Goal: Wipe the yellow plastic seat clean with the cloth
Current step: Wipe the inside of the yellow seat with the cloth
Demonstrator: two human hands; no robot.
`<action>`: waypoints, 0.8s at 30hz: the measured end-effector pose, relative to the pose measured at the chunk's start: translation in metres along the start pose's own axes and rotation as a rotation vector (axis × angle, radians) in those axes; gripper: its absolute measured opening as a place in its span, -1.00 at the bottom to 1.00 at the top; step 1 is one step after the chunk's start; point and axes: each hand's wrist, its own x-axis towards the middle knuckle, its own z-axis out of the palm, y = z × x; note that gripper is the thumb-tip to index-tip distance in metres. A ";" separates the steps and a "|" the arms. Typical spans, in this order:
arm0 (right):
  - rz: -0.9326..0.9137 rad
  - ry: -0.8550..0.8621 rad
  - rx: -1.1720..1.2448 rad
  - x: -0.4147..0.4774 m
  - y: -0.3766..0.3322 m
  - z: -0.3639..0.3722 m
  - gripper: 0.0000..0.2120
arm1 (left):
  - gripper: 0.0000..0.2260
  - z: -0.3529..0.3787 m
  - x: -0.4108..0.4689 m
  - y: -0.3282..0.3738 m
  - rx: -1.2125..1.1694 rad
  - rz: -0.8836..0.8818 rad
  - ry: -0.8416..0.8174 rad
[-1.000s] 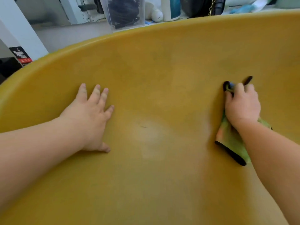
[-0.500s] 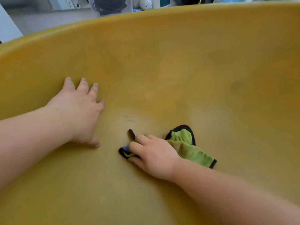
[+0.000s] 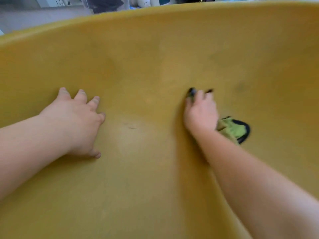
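**Desk:** Where is the cloth, and what sort of thing is it?

**Photographer:** The green, black-edged cloth (image 3: 233,129) lies bunched on the floor of the yellow plastic seat (image 3: 155,57), right of centre, under the right hand (image 3: 201,112). It looks soft, thin and light. It would crumple rather than resist, so I judge it best gathered under the palm with the fingers over its front edge.

**Desk:** Is that the grip?

**Photographer:** Roughly. The fingers curl down over it, with black trim poking out past the fingertips and a green fold trailing beside the wrist. The hand is blurred, so finer detail is lost.

**Desk:** And the seat?

**Photographer:** It is a broad, hard, smooth shell, likely slick under cloth. The left hand (image 3: 77,118) lies flat on it, well apart from the cloth, fingers spread and holding nothing. I read it as a brace. A dark smudge (image 3: 240,87) shows near the right hand, and a faint scratch (image 3: 132,128) lies between the hands. Past the rim stands a clear container (image 3: 103,4).
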 end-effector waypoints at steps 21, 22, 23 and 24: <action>0.079 -0.237 -0.415 -0.088 0.079 -0.059 -0.53 | -0.14 -0.011 -0.038 -0.015 -0.207 0.033 0.089; -0.006 -0.290 -0.338 -0.112 0.049 -0.051 -0.54 | -0.14 -0.010 -0.041 -0.022 -0.247 0.022 0.108; -0.111 -0.351 -0.254 -0.139 0.015 -0.045 -0.55 | -0.14 -0.009 -0.045 -0.029 -0.296 -0.007 0.125; -0.230 -0.411 -0.162 -0.168 -0.020 -0.043 -0.56 | -0.16 -0.006 -0.051 -0.035 -0.331 -0.045 0.136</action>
